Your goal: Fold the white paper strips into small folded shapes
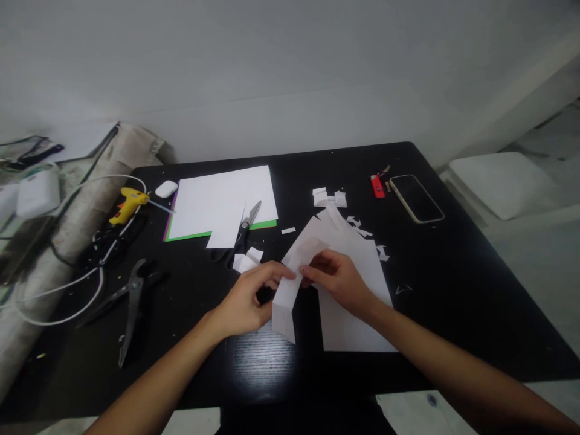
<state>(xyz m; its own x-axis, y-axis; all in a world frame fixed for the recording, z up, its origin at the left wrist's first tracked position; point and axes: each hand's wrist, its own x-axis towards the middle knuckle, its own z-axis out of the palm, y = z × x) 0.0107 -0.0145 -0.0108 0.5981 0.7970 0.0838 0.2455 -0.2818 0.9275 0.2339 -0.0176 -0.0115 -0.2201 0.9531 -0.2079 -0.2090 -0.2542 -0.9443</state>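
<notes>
A folded white paper strip (pixel 290 290) is held up over the black table (pixel 453 302) near its front middle. My left hand (pixel 247 302) pinches the strip's left edge with thumb and fingers closed. My right hand (pixel 338 278) grips its upper right part, fingers curled onto the paper. Under my right hand lies a large cut white sheet (pixel 357 326). Several small paper scraps (pixel 328 197) lie just behind it.
Scissors (pixel 242 235) rest on a stack of white and coloured sheets (pixel 217 202). A yellow glue gun (pixel 127 204), white cable (pixel 67 314) and pliers (pixel 131 302) lie at the left. A red lighter (pixel 377 186) and a phone (pixel 415 198) sit far right. A white earbud case (pixel 166 188) is nearby.
</notes>
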